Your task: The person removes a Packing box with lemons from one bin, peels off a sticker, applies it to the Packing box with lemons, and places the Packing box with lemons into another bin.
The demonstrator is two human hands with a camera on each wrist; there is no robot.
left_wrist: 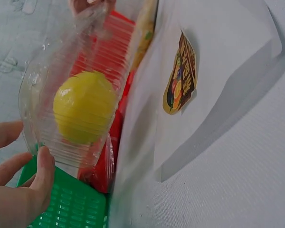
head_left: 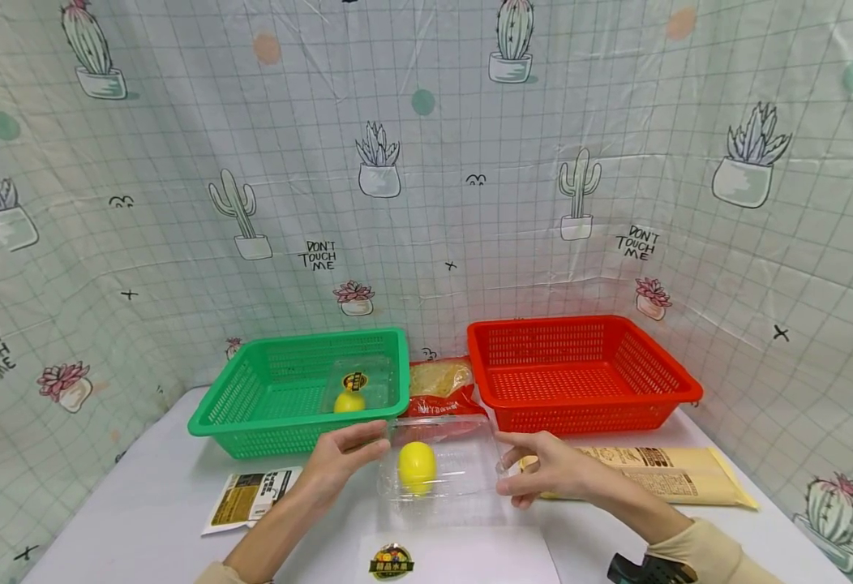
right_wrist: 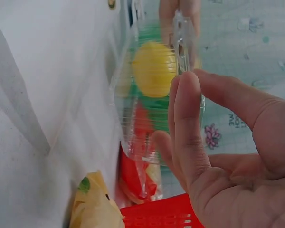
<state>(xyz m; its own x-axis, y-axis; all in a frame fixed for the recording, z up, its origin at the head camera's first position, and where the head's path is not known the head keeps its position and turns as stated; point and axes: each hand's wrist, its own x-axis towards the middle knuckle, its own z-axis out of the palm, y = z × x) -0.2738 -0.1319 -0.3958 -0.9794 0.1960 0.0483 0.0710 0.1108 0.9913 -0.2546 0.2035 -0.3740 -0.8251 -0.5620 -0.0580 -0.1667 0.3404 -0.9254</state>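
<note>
A clear ribbed plastic box (head_left: 463, 472) is raised in front of me, with a yellow lemon (head_left: 417, 468) inside near its left end. My left hand (head_left: 339, 461) pinches the box's left edge, and in the left wrist view the thumb (left_wrist: 45, 164) lies against a corner. At the opposite end my right hand (head_left: 554, 469) pinches the rim between thumb and fingers, as the right wrist view shows. Below the box, near the front of the table, lies a white sheet (head_left: 470, 556) bearing a dark fruit-label sticker (head_left: 392, 561).
A green basket (head_left: 298, 426) at back left holds another clear box with a label and a lemon. A red basket (head_left: 580, 418) stands at back right. Between them lies a red food bag (head_left: 441, 389). A brown-white packet (head_left: 247, 499) is left; a long beige package (head_left: 660, 474) right.
</note>
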